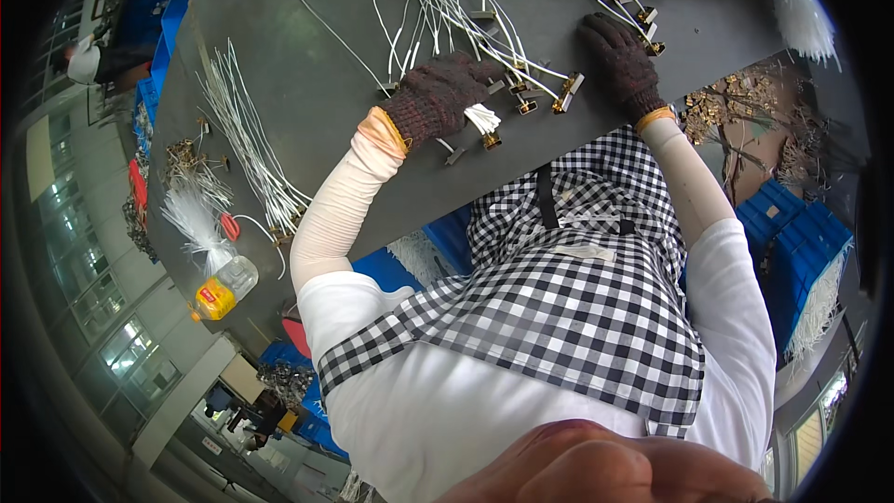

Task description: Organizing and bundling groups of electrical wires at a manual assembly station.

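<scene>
My left hand (436,98), in a dark knitted glove, is closed around a bundle of white wires (481,118), whose ends stick out below the fingers. More white wires (438,0) fan out over the dark table beyond it. Several brass-coloured metal parts with grey pieces (526,98) lie just right of this hand. My right hand (619,61), gloved alike, rests on the table with its fingers stretched forward. Beside its fingertips are wired brass-coloured parts (647,19). Nothing shows in its grasp.
A row of white wires (247,140) lies on the left of the table (317,130). Near the left edge stand clear plastic ties (191,219), red-handled scissors (229,225) and a yellow-labelled bottle (223,289). Loose brass parts (745,98) and blue crates (792,233) are at right.
</scene>
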A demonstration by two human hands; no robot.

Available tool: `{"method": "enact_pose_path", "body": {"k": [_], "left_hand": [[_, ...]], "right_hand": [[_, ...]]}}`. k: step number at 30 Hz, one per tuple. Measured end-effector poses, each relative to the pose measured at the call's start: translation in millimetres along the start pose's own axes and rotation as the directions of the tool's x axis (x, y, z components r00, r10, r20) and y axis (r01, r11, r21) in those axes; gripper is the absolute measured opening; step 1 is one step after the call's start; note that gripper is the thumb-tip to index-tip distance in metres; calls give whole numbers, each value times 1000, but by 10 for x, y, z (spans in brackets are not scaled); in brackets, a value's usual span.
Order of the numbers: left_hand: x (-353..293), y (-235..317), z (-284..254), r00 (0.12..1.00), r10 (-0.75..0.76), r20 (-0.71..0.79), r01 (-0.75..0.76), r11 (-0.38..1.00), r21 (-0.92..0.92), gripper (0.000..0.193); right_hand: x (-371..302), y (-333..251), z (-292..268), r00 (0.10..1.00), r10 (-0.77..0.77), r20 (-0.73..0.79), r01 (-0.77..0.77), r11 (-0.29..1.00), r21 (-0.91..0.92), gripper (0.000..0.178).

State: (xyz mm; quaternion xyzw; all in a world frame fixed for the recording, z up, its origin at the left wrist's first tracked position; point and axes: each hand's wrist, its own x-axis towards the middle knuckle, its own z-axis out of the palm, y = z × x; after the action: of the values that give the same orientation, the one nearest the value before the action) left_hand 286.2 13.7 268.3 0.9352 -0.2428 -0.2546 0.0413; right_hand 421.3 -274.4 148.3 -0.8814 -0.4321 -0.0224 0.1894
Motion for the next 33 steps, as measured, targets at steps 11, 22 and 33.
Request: {"method": "enact_pose_path", "body": {"k": [11,22,33], "left_hand": [[-120,-92,337,998,-70,-3,70,997,-33,45],[-170,35,95,963,7,-271,-26,997,-66,44],[93,21,37,992,-67,105,74,995,-63,46]], "right_hand": [[-4,3,-8,1000,11,-2,-11,1000,23,51],[-9,-8,13,1000,12,4,-12,1000,10,51],[-41,66,47,1000,2,14,-2,1000,4,52]]}}
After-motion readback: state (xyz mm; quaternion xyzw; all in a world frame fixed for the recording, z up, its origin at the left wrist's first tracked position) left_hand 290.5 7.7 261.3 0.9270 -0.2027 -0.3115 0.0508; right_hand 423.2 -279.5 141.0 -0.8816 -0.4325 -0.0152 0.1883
